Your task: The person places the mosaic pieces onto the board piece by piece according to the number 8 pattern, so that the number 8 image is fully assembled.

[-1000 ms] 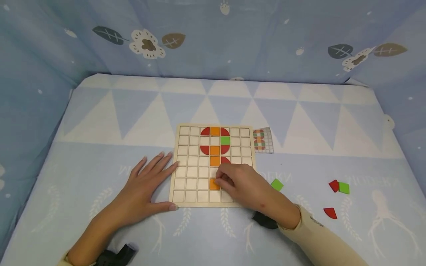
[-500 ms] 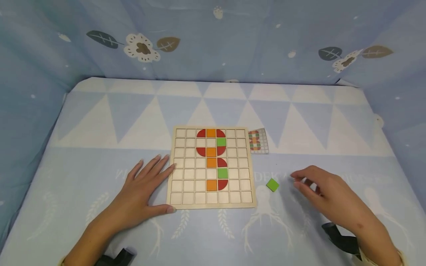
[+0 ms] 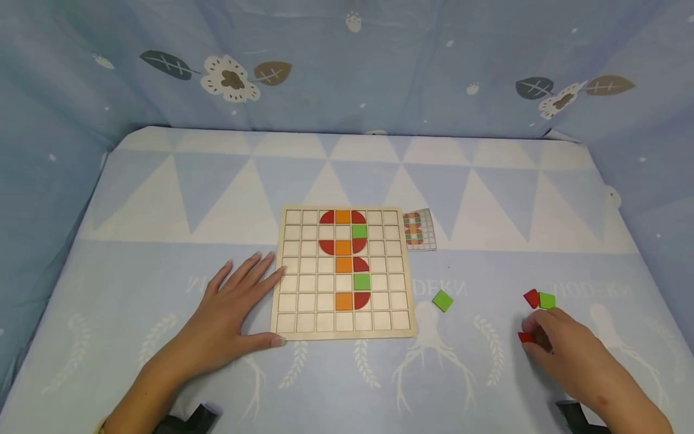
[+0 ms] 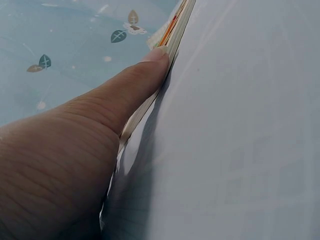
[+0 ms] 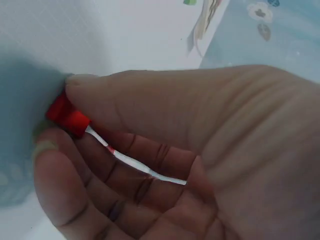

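Note:
In the head view, a square wooden grid board (image 3: 307, 301) lies mid-table. Orange squares (image 3: 344, 264), green squares (image 3: 361, 281) and red quarter-circle tiles (image 3: 361, 300) fill some of its cells. My left hand (image 3: 233, 313) lies with fingers spread at the board's left side, thumb tip by the near left corner. The left wrist view shows that thumb (image 4: 125, 90) against the board's edge. Off to the right, my right hand (image 3: 575, 349) pinches a red quarter-circle tile (image 3: 524, 337) between thumb and fingers. Up close in the right wrist view, the red tile (image 5: 67, 115) sits at the thumb tip.
A pattern card (image 3: 420, 230) touches the board's right edge. One loose green square (image 3: 442, 301) lies right of the board. Just beyond my right hand are another red tile (image 3: 532, 298) and a green square (image 3: 547, 301), side by side. Patterned curtain (image 3: 379, 72) closes off the back.
My right hand has left the board and moved right, where it now pinches a red tile. A green square and a red tile it was covering on the board now show. Left hand stays put.

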`<state>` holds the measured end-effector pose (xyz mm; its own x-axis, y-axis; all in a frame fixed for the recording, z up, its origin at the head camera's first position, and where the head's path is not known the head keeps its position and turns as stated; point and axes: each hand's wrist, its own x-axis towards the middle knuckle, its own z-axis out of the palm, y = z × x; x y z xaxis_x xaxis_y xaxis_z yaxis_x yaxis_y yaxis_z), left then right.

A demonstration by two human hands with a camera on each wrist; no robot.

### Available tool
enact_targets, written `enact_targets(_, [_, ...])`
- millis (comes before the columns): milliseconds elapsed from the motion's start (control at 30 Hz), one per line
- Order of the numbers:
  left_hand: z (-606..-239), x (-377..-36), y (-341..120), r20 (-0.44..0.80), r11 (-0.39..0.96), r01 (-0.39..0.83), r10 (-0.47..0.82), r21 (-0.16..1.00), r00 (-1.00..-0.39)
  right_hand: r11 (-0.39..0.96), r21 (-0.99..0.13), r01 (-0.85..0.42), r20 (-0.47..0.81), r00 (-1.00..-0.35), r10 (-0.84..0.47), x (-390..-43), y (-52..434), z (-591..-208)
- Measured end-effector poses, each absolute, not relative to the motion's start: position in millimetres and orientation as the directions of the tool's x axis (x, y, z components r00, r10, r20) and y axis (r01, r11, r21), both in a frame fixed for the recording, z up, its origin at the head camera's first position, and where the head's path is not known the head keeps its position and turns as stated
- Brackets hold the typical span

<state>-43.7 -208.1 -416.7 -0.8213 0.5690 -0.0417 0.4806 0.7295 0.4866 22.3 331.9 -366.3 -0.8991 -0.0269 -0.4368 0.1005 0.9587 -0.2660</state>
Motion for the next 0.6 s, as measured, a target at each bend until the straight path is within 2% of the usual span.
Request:
enact_targets(233, [-416, -44, -207, -0.054, 0.731, 0.475, 0.569, 0.49, -0.821, 0.956, -0.254, 0.144, -0.5, -0.866, -0.002, 18, 336, -365])
enact_targets(300, [-416, -45, -206, -0.062, 0.736, 0.471, 0.567, 0.486, -0.822, 0.959, -0.253, 0.125, -0.482, -0.876, -0.013, 18, 334, -364])
enact_targets(367, [-416, -45, -206, -0.071, 0.741, 0.466, 0.564, 0.484, -0.823, 0.957, -0.28, 0.076, -0.408, -0.912, -0.047, 18, 330, -363])
enact_targets(467, [-415, -44, -206, -0.082, 0.747, 0.456, 0.557, 0.484, -0.826, 0.936, -0.349, -0.046, -0.22, -0.967, -0.129, 13, 318, -359])
enact_targets(533, [-415, -43, -206, -0.087, 0.749, 0.448, 0.553, 0.488, -0.829, 0.909, -0.402, -0.11, -0.109, -0.98, -0.166, 6, 304, -354])
enact_targets(600, [-415, -42, -206, -0.093, 0.752, 0.442, 0.549, 0.49, -0.831, 0.87, -0.471, -0.145, -0.062, -0.979, -0.196, -6, 287, -349])
